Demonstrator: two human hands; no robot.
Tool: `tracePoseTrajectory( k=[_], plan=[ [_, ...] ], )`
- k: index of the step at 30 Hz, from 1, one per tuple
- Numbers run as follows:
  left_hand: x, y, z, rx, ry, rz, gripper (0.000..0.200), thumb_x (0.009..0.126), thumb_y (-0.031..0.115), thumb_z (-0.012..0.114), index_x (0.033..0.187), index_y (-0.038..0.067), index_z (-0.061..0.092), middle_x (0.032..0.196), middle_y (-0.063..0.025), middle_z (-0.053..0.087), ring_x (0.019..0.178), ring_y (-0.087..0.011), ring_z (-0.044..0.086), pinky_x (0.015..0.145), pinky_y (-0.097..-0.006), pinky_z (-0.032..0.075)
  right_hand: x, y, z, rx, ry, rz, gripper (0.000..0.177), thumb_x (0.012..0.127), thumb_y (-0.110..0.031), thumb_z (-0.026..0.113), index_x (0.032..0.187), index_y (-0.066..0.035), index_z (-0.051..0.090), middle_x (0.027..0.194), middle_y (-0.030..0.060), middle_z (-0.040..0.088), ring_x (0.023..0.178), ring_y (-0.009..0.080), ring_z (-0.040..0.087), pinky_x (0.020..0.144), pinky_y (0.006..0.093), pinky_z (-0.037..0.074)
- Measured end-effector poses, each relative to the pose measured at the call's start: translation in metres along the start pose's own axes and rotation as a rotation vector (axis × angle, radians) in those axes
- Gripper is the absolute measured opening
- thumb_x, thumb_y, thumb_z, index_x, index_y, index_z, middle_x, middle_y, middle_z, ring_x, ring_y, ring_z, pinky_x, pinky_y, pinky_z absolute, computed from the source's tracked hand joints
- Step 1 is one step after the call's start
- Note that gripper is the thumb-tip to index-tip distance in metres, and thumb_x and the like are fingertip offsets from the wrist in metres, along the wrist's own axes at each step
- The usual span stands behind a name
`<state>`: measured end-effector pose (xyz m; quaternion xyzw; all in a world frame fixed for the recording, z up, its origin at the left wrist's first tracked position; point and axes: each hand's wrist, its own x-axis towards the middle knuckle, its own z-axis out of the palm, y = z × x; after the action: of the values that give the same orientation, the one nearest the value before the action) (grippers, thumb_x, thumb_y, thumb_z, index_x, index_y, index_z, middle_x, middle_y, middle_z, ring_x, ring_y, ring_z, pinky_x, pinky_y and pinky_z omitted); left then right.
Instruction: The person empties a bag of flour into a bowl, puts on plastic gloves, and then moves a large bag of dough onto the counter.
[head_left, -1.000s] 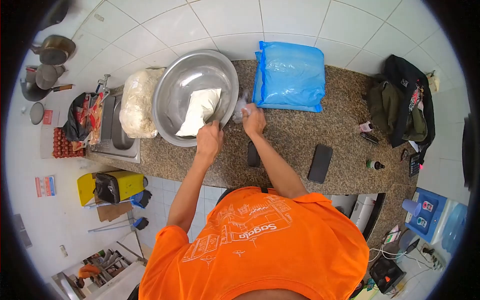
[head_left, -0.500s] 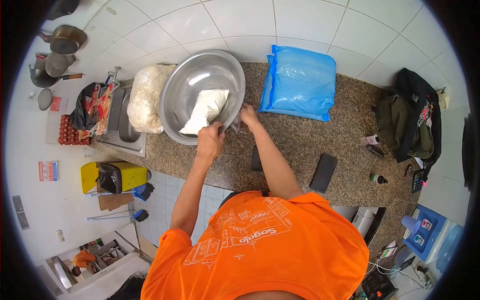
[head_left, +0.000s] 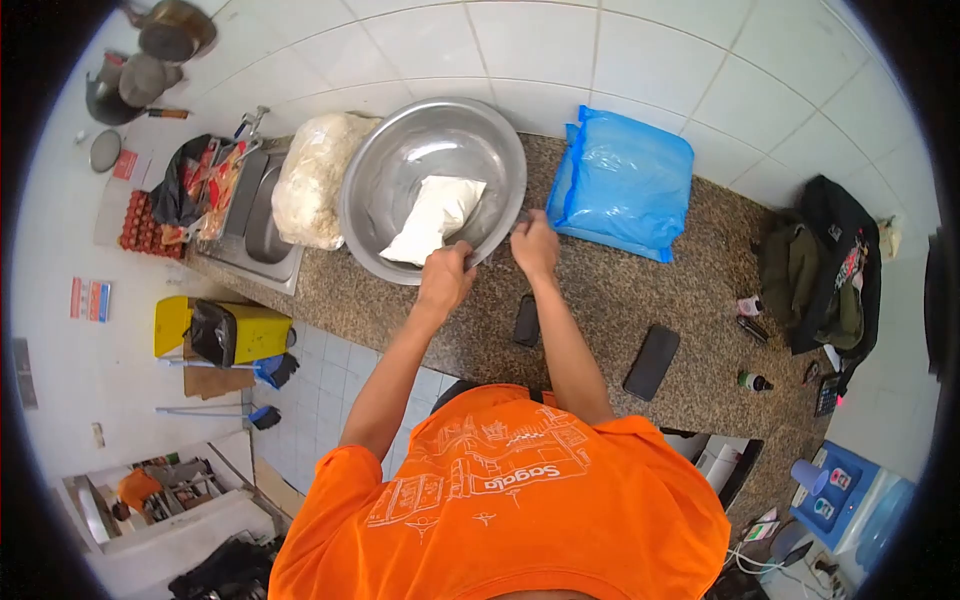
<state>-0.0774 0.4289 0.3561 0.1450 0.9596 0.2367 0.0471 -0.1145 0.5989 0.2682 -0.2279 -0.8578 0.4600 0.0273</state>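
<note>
A large metal bowl stands on the speckled stone counter, with a white packet lying inside it. My left hand is closed on the bowl's near rim. Just right of the bowl is my right hand, low over the counter with its fingers curled together; what they hold, if anything, is hidden. A blue plastic-wrapped package lies right beside that hand. On the bowl's left side sits a bulky clear bag of pale contents.
A metal sink and egg trays are at the left. Two dark phones lie on the counter. Farther right are a small bottle, a dark bag and a blue water dispenser. Pans hang upper left.
The whole view has shifted and turned slightly. My right hand has come a little nearer the blue package, while my left hand stays on the bowl's rim.
</note>
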Motion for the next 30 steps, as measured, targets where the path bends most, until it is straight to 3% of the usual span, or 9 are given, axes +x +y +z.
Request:
tracePoseTrajectory(
  k=[3,4,7,11,14,18,25,27,30],
  plan=[
    [-0.011,0.001,-0.006,-0.079,0.105,0.072,0.042,0.075,0.015,0.083,0.109,-0.002,0.066,0.105,-0.0241,0.070,0.099,-0.0406,0.067,0.087,-0.0448,0.054,-0.024,-0.014,-0.027,0.072,0.120,-0.125,0.023,0.092,-0.020,0.058,0.108,-0.004,0.066,0.104,0.0182,0.070,0.100,0.0393,0.065,0.086,0.0498,0.050],
    [-0.018,0.002,-0.010,-0.130,0.173,0.126,0.038,0.077,0.020,0.084,0.104,-0.002,0.068,0.112,-0.0233,0.067,0.106,-0.0398,0.065,0.089,-0.0450,0.053,-0.034,-0.018,-0.034,0.085,0.147,-0.271,0.020,0.092,-0.018,0.059,0.105,-0.004,0.066,0.101,0.0168,0.069,0.096,0.0376,0.065,0.083,0.0486,0.050],
    [-0.041,-0.011,-0.016,-0.183,0.352,0.193,0.029,0.080,0.018,0.081,0.098,-0.002,0.070,0.110,-0.0204,0.068,0.105,-0.0380,0.065,0.090,-0.0443,0.052,-0.062,-0.048,-0.044,0.080,0.188,-0.488,0.011,0.091,-0.011,0.062,0.099,-0.004,0.065,0.094,0.0134,0.065,0.090,0.0335,0.063,0.078,0.0455,0.051],
    [-0.053,-0.057,-0.029,-0.210,0.446,0.083,0.017,0.086,0.013,0.073,0.095,-0.001,0.071,0.107,-0.0164,0.069,0.100,-0.0377,0.064,0.092,-0.0442,0.049,-0.070,-0.089,-0.030,-0.042,-0.012,-0.784,0.014,0.085,-0.009,0.065,0.099,-0.007,0.069,0.103,0.0136,0.064,0.100,0.0317,0.063,0.081,0.0446,0.053],
    [-0.048,-0.096,-0.049,-0.151,0.415,0.100,0.025,0.085,0.017,0.074,0.101,-0.002,0.068,0.108,-0.0173,0.066,0.106,-0.0373,0.060,0.096,-0.0445,0.046,-0.053,-0.113,0.007,-0.481,-0.283,-1.104,0.019,0.084,-0.007,0.063,0.100,-0.008,0.073,0.115,0.0139,0.057,0.113,0.0291,0.058,0.082,0.0403,0.057],
    [-0.043,-0.143,-0.065,-0.161,0.344,0.191,0.038,0.086,0.024,0.075,0.110,-0.002,0.064,0.111,-0.0215,0.060,0.109,-0.0380,0.056,0.096,-0.0458,0.045,-0.025,-0.117,0.052,-0.815,-0.402,-1.279,0.013,0.083,-0.010,0.064,0.088,-0.006,0.075,0.106,0.0120,0.060,0.109,0.0251,0.060,0.080,0.0385,0.058],
    [-0.048,-0.190,-0.073,-0.340,0.264,0.449,0.045,0.085,0.021,0.076,0.115,-0.004,0.053,0.116,-0.0219,0.050,0.108,-0.0391,0.054,0.093,-0.0446,0.047,-0.009,-0.118,0.064,-0.350,-0.319,-0.922,0.023,0.083,-0.002,0.062,0.101,-0.004,0.076,0.104,0.0120,0.072,0.105,0.0231,0.065,0.086,0.0380,0.056],
    [-0.043,-0.193,-0.084,-0.459,0.183,0.348,0.043,0.087,0.022,0.074,0.115,-0.003,0.053,0.118,-0.0229,0.049,0.111,-0.0391,0.053,0.095,-0.0464,0.045,-0.007,-0.118,0.069,0.084,-0.319,-0.511,0.031,0.085,0.005,0.060,0.111,-0.003,0.074,0.109,0.0136,0.074,0.103,0.0235,0.069,0.090,0.0349,0.053],
    [0.004,-0.195,-0.119,-0.325,0.382,0.394,0.045,0.090,0.024,0.071,0.120,-0.003,0.052,0.125,-0.0229,0.047,0.116,-0.0397,0.050,0.099,-0.0495,0.042,0.002,-0.130,0.066,0.277,-0.291,-0.368,0.032,0.087,0.009,0.058,0.114,-0.001,0.072,0.106,0.0102,0.075,0.100,0.0196,0.069,0.091,0.0312,0.052]
  ],
)
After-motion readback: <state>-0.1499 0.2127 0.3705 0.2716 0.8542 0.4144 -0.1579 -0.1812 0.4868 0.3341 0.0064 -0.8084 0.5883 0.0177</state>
